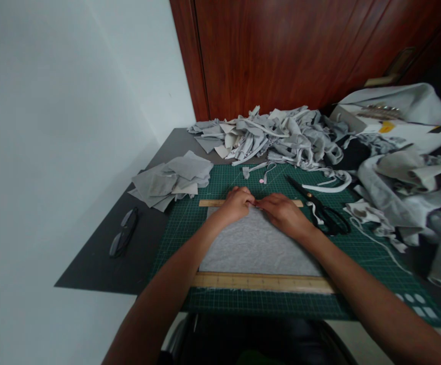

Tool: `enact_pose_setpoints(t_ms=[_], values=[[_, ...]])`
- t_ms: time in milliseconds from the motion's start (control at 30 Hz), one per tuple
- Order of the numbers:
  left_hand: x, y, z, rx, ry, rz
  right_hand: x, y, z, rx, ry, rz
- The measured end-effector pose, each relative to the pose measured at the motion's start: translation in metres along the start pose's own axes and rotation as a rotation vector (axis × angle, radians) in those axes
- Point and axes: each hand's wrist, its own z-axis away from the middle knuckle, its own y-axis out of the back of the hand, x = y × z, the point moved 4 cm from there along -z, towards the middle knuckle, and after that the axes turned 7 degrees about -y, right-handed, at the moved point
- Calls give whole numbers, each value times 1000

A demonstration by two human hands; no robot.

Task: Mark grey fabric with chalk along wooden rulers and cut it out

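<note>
A grey fabric piece (260, 243) lies flat on the green cutting mat (176, 238). My left hand (239, 203) is closed at the middle of its far edge, fingers curled in a pinch. From the right, my right hand (283, 210) meets it there, its fingers pressed together on the same edge. The fingertips nearly touch and mostly hide the bit of cloth between them. Passing beneath both hands along that edge is a narrow wooden ruler (207, 203). A wider wooden ruler (262, 281) lies along the fabric's near edge.
Black-handled scissors (317, 205) lie right of my right hand. Grey cloth pieces (174, 177) are stacked at the left, beyond eyeglasses (124, 232). A heap of fabric scraps (281, 134) lines the back. More cloth (403, 182) and a white box (399, 126) occupy the right.
</note>
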Motion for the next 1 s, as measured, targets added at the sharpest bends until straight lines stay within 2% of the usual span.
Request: enact_pose_setpoints(t_ms=[233, 600, 767, 1000], values=[[-2, 0, -2, -23, -5, -7, -9, 4, -1, -32, 22, 211], [-1, 2, -2, -25, 2, 7, -9, 17, 4, -59, -40, 218], [-2, 1, -1, -12, 3, 22, 4, 24, 8, -85, -108, 242], [-3, 2, 0, -2, -1, 31, 39, 34, 19, -107, -226, 239]])
